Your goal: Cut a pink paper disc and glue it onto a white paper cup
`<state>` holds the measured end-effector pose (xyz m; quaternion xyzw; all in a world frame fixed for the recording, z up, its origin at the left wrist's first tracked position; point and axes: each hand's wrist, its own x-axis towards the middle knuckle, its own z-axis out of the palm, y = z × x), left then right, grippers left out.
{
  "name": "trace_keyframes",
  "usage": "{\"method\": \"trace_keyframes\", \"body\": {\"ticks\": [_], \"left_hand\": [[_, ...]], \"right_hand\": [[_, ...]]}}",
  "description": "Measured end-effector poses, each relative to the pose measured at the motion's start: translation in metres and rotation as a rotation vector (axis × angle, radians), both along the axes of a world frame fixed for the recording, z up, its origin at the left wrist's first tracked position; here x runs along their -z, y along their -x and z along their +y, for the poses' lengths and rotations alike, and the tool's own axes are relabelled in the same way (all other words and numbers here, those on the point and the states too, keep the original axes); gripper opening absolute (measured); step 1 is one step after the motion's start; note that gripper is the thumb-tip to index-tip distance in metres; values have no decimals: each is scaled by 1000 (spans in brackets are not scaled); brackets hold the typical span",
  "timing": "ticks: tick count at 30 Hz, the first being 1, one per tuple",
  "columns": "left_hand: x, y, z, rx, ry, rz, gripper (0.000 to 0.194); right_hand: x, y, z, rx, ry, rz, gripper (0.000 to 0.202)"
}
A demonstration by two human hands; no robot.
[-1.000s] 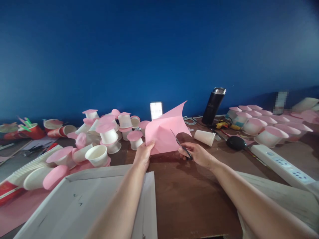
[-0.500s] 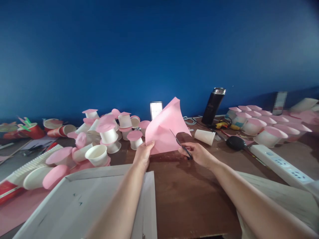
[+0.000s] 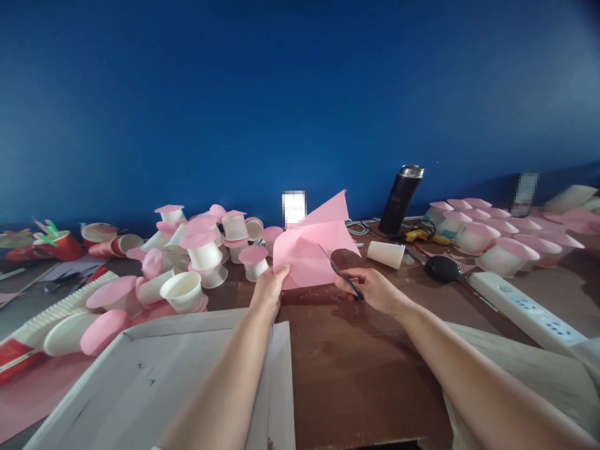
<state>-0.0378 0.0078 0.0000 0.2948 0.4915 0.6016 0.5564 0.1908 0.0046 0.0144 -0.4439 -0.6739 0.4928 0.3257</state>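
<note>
Over the brown table, my left hand point(image 3: 270, 292) pinches the lower left corner of a sheet of pink paper point(image 3: 304, 256). My right hand point(image 3: 375, 289) grips a pair of scissors point(image 3: 349, 284) with dark handles, the blades pointing up and left at the sheet. A curved cut-out runs along the paper's right side, by the blades. The upper part of the sheet is bent into a raised flap. Just beyond my right hand a white paper cup point(image 3: 385, 255) lies on its side.
Paper cups with pink paper tops point(image 3: 253, 259) crowd the left; more point(image 3: 510, 253) stand at right. A black bottle point(image 3: 400, 200), a black air blower point(image 3: 442, 269) and a white power strip point(image 3: 529, 309) lie on the right. A white box lid point(image 3: 154, 375) is at front left.
The pink sheet's upper part has folded down and shifted right, forming a separate-looking flap. Both hands and the scissors have stayed nearly in place.
</note>
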Motion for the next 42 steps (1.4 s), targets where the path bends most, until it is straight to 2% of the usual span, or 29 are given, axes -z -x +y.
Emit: {"method": "trace_keyframes", "body": {"ticks": [5, 15, 24, 28, 38, 42], "left_hand": [[1, 0, 1, 6, 0, -18, 41], [-3, 0, -1, -1, 3, -36, 35], [1, 2, 1, -17, -8, -26, 36], [1, 3, 1, -21, 0, -24, 36], [0, 4, 2, -59, 7, -63, 30], [-4, 4, 1, -98, -31, -155, 30]], "right_hand": [[-3, 0, -2, -8, -13, -11, 46], [-7, -1, -3, -54, -42, -8, 44], [-12, 1, -7, -62, -38, -36, 45], [-10, 0, -7, -56, -31, -33, 41], [-7, 1, -4, -48, 11, -13, 45], [-5, 4, -4, -20, 25, 28, 46]]}}
